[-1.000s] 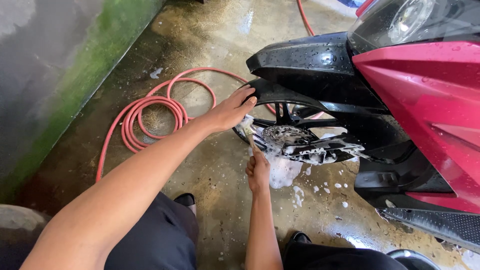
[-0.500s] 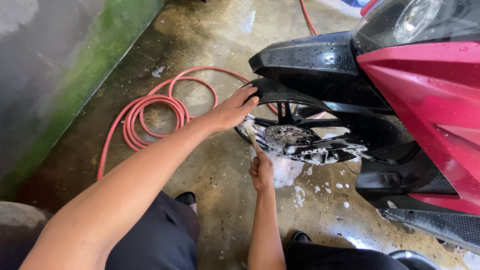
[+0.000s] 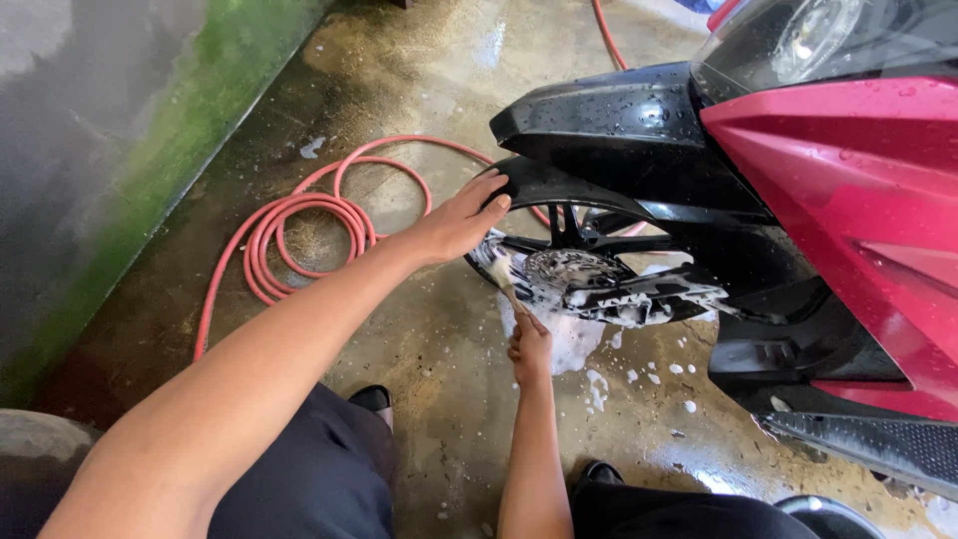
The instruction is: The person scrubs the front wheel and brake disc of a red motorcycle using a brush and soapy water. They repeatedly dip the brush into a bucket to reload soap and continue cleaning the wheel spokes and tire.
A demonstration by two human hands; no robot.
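Note:
A red and black scooter (image 3: pixel 838 170) stands on wet concrete, its front wheel (image 3: pixel 569 250) soapy under the black fender (image 3: pixel 619 125). My left hand (image 3: pixel 461 220) rests flat on the tyre's left edge, fingers spread. Below it, my right hand (image 3: pixel 529 344) grips a small brush (image 3: pixel 502 274) whose bristles touch the foamy rim near the brake disc (image 3: pixel 561 268). White suds lie on the floor under the wheel.
A coiled pink hose (image 3: pixel 299 225) lies on the floor left of the wheel and runs off behind the scooter. A mossy grey wall (image 3: pixel 110 150) borders the left side. My dark-trousered knees and black shoes (image 3: pixel 371 399) are at the bottom.
My left hand stays on the tyre. The right hand with the brush has shifted slightly lower along the rim; the view has drifted a little.

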